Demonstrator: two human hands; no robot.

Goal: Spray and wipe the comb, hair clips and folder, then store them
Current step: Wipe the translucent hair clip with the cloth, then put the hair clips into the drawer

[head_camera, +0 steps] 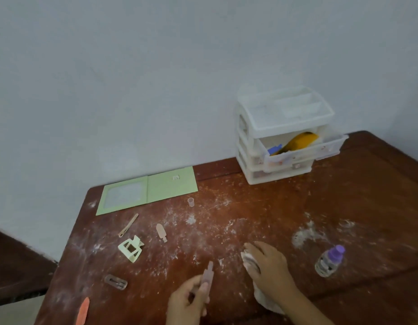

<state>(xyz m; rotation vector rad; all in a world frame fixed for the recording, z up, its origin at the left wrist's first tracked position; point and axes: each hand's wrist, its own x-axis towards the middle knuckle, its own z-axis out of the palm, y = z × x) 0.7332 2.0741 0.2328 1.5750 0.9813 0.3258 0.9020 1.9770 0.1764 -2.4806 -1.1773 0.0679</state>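
Note:
My left hand [188, 301] grips a small pale pink spray bottle [208, 275] near the front edge, nozzle up. My right hand [269, 266] rests on a white cloth [249, 261] pressed to the dusty brown table [250, 207]. A green folder [170, 187] lies open at the back left. Hair clips are scattered on the left: a pale green claw clip [131, 248], a pink clip [161, 231], a thin tan clip [128, 225] and a brown snap clip [115, 281]. An orange comb-like piece [83, 311] pokes in at the bottom left.
A white drawer organiser [283, 137] stands at the back right, its upper drawer pulled out with an orange item [299, 141] and a blue piece inside. A purple-capped bottle [330, 260] stands right of my hand. A small clear cap [190, 201] sits by the folder. White powder streaks the tabletop.

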